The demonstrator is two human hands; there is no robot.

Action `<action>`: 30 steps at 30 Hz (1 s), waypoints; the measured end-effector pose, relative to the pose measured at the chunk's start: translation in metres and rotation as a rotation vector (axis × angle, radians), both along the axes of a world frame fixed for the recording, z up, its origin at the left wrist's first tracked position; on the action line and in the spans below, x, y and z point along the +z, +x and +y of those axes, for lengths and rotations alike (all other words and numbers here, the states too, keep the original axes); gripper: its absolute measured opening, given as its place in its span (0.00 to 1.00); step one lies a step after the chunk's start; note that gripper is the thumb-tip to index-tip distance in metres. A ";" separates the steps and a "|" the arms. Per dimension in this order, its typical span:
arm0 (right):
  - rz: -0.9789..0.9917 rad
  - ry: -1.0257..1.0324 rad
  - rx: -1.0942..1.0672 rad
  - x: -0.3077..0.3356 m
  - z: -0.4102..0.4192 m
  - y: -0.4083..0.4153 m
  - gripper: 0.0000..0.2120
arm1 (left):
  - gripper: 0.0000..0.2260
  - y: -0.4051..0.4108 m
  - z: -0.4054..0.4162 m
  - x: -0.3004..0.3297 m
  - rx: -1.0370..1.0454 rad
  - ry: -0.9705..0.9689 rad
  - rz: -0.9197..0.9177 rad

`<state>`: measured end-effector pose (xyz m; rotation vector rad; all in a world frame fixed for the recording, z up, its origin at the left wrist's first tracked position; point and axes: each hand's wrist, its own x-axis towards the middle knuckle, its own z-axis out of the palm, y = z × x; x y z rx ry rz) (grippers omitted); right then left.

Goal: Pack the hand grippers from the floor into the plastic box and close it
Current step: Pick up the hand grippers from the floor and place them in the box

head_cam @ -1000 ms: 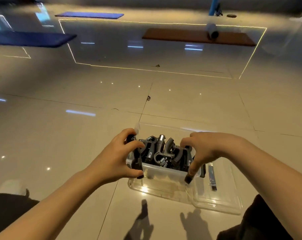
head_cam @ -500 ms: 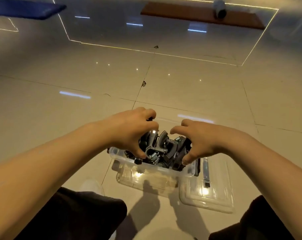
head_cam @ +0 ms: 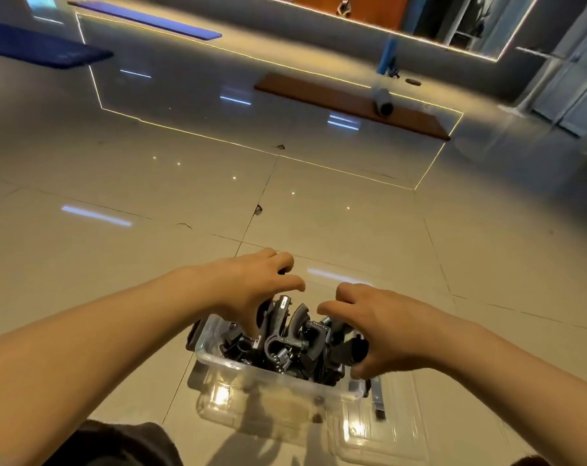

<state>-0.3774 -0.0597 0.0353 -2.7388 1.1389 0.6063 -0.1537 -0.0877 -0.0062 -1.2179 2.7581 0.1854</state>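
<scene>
Fingers of both hands, left hand (head_cam: 251, 290) and right hand (head_cam: 382, 334), curl onto hand grippers (head_cam: 292, 341) heaped in plastic box (head_cam: 271, 371); stiff, springy, likely heavy; lid (head_cam: 386, 435) beside box.

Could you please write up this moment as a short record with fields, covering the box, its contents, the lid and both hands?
box: clear plastic box on the tiled floor, open
contents: hand grippers piled above the rim
lid: clear lid flat on the floor, right of the box
left hand: left hand over the pile, fingers curled down onto the grippers
right hand: right hand curled round a black handle at the right end
task state: box not yet closed
</scene>
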 end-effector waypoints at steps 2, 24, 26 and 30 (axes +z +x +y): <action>-0.001 -0.007 -0.005 -0.006 -0.004 -0.002 0.40 | 0.43 0.015 -0.006 -0.007 0.048 -0.005 0.087; 0.024 -0.374 0.314 -0.214 -0.069 -0.053 0.30 | 0.36 0.004 -0.021 -0.223 0.705 -0.229 0.858; -0.070 -0.304 0.337 -0.218 -0.070 -0.045 0.27 | 0.36 0.005 -0.020 -0.223 0.726 -0.244 0.803; -0.186 -0.090 0.184 -0.247 -0.065 -0.034 0.21 | 0.38 0.010 -0.009 -0.224 0.816 -0.204 0.724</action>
